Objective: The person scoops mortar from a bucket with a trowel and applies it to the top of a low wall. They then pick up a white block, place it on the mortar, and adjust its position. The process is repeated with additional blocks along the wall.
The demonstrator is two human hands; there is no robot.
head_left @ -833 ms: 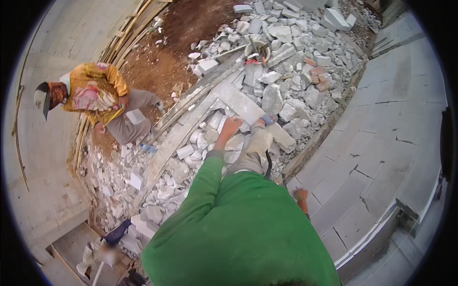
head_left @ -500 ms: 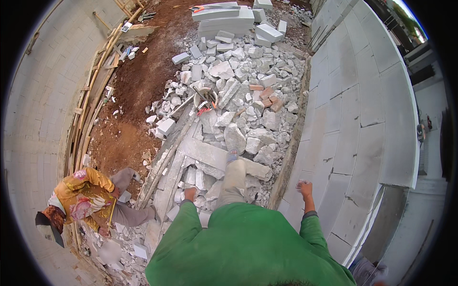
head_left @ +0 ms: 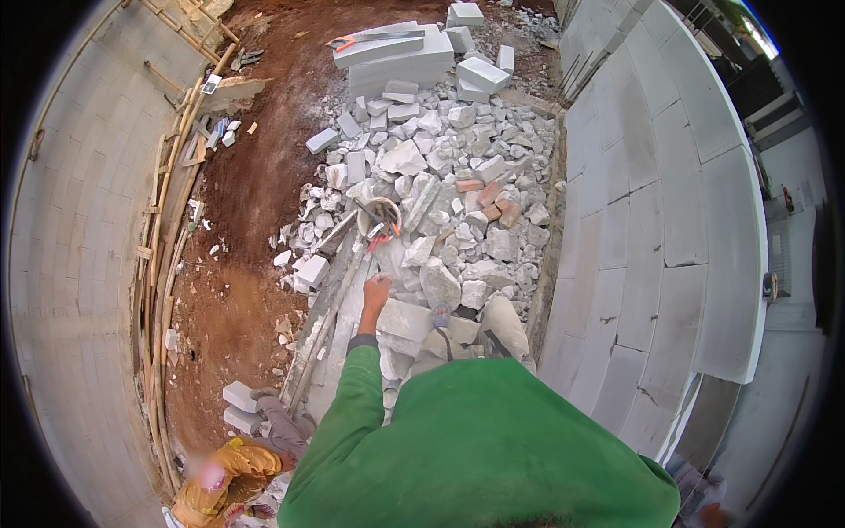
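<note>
My left hand (head_left: 378, 285) reaches forward over the rubble and a pale slab, at the end of a green sleeve. Its fingers are small and smeared, so their closure is unclear, and I make out no object in it. Just beyond stands a round, pale bucket (head_left: 393, 209) with several tools in it, some with red handles (head_left: 378, 240). A gap separates the hand from the bucket. My right hand is out of view, behind the green shirt.
Broken white rubble (head_left: 480, 264) lies underfoot, with red bricks (head_left: 500, 204) among it. A saw (head_left: 374, 38) rests on stacked white blocks (head_left: 400, 70). The block wall (head_left: 634, 229) rises at right. A person in yellow (head_left: 236, 475) bends at lower left, near bamboo poles (head_left: 158, 290).
My left arm has swung forward towards the bucket. My right hand has gone out of view. Both my legs show now, and the person in yellow appears lower in the picture.
</note>
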